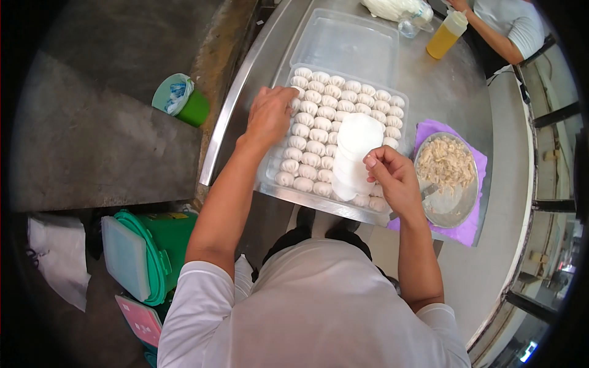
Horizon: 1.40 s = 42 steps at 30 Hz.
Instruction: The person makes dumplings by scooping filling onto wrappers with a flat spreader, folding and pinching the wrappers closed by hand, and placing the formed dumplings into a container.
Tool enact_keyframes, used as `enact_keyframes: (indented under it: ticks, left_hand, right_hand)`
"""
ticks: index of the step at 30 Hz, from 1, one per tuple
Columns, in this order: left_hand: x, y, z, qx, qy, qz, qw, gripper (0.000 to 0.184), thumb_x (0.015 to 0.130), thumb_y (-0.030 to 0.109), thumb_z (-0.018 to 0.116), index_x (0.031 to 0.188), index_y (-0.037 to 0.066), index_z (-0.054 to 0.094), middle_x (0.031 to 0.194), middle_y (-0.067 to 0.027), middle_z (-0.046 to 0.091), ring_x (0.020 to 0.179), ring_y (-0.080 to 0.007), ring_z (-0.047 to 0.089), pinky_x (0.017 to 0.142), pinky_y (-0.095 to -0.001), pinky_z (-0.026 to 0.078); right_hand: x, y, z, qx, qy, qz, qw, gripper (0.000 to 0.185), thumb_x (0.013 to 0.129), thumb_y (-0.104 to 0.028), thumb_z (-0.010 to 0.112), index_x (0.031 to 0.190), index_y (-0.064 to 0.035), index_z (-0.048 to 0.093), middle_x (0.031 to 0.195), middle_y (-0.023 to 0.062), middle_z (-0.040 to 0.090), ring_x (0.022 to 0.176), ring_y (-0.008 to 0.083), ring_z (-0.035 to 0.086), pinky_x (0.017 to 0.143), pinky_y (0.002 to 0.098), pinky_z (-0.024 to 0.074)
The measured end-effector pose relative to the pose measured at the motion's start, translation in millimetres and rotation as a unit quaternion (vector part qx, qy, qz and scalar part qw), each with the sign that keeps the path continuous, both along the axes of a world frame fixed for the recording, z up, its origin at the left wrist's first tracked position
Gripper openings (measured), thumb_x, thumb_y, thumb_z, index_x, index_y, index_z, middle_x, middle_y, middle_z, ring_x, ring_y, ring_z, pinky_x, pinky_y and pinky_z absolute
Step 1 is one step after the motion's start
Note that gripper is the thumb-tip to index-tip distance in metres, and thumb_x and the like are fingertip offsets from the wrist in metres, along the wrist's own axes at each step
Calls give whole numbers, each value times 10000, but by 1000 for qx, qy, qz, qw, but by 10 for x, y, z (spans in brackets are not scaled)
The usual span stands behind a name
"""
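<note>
Only markings I can spot are a yellow label [175,216] on the green tub [157,245] at 8 o'clock and white print on a pink box [140,320] at 7; both too small to read. Going by the tray [362,214] as the clock: the left hand [269,116] comes in at 10, palm down, fingers bent over the dumplings [315,134] at that corner; can't tell if they're gripping one; the right hand [394,181] is at 4, thumb and forefinger narrowed nearly together by the white wrappers [357,147]; can't tell if anything's pinched. Dumplings sit in rows in the tray, wrappers lying on top toward 4; it's all on a shiny metal table [417,86]; bowl of filling [451,162] on purple cloth [469,230] at 3; yellow squeeze bottle [445,42] and another person [507,30] around 1; green bin [195,109] at 9, over on the grey floor [110,153].
</note>
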<state>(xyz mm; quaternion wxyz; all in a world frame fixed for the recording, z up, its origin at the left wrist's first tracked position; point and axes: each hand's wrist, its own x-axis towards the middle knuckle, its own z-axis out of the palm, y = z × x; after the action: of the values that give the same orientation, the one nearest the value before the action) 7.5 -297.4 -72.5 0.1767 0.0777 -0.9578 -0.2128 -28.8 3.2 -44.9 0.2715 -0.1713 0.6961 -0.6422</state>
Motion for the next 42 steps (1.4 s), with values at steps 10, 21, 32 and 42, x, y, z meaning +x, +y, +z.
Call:
enact_keyframes:
  ticks: [10,21,32,42]
  left_hand:
    - [-115,-78,-78,80,-115,127,982,638,725,68,843,1298,21,567,1252,-203,615,1160,-377,604,984,-445,487]
    - [606,254,251,221,-4,86,971,543,801,108,821,1284,-26,613,1083,-153,697,928,-232,668,840,-349,541]
    - [1129,295,139,393,95,79,911,306,893,37,731,1178,-57,672,947,-55,695,825,-91,617,763,-241,513]
    - [1132,404,235,375,67,-11,925,277,897,74,725,1164,7,701,1008,-82,713,893,-174,647,825,-318,520]
  right_hand:
    - [-248,104,-14,78,68,0,995,178,984,-169,633,942,4,643,752,-22,575,684,62,522,632,239,442]
    - [-423,-493,126,285,294,132,903,181,868,-108,736,859,18,605,754,92,609,714,183,569,673,327,484]
    - [-423,-662,56,354,368,170,843,104,832,-111,679,875,-19,657,897,179,649,878,361,648,776,440,513]
    - [-445,-579,46,308,327,83,890,34,828,-23,635,846,-5,613,815,81,582,733,205,574,676,337,475]
